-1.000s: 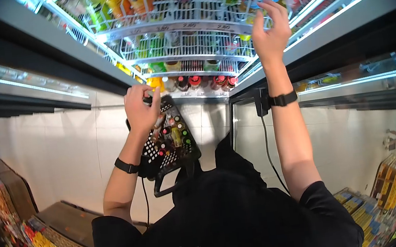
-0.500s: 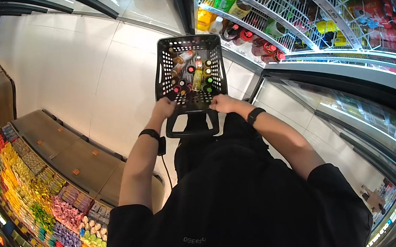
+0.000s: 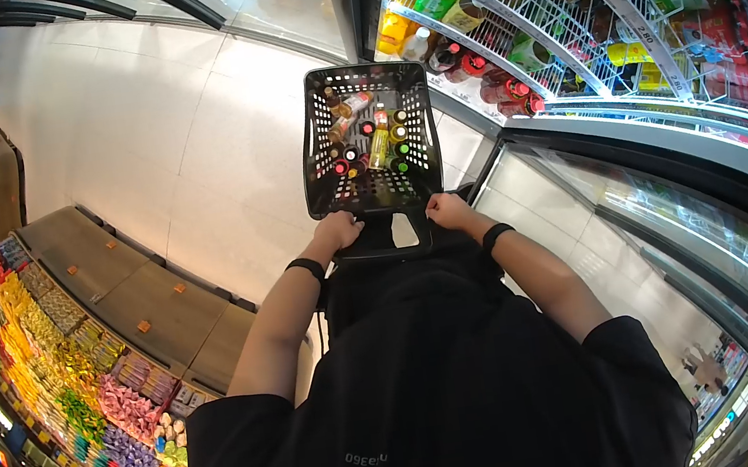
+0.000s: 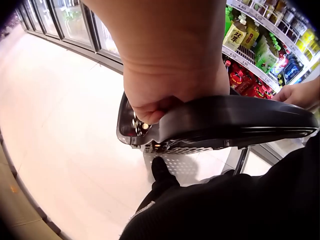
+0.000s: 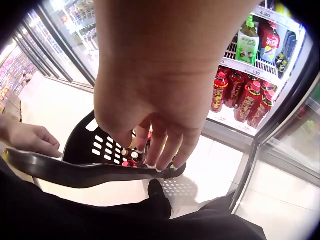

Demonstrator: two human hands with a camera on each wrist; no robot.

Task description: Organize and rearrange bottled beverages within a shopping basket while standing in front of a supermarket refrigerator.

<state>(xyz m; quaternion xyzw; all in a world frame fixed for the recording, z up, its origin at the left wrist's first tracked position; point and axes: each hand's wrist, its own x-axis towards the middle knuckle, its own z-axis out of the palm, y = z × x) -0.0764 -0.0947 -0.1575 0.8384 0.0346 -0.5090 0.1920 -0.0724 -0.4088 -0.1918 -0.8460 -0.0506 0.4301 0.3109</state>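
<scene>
A black perforated basket (image 3: 306, 138) stands out in front of the body in the head view, with several bottles (image 3: 381, 143) in it. My left hand (image 3: 339, 230) grips its near left corner; in the left wrist view the fingers of the left hand (image 4: 160, 95) curl at the rim beside the black handle. At the near right corner is my right hand (image 3: 451, 210). The right wrist view shows the right hand (image 5: 157, 110) with its fingers bent down over the basket's edge, fingertips at the dark rim; its thumb is mostly hidden. The handle (image 3: 386, 254) lies toward the body.
An open-fronted cooler (image 3: 583, 102) with bottles on wire shelves stands at the front right, a glass door (image 3: 614, 188) beside it. Brown display units (image 3: 126, 285) and packaged snacks (image 3: 80, 367) line the left. Pale tiled floor (image 3: 151, 121) extends ahead on the left.
A second ago both hands were raised apart near the cooler; they then came to the basket's near corners. Since half a second ago, basket and hands have shifted slightly right in the head view.
</scene>
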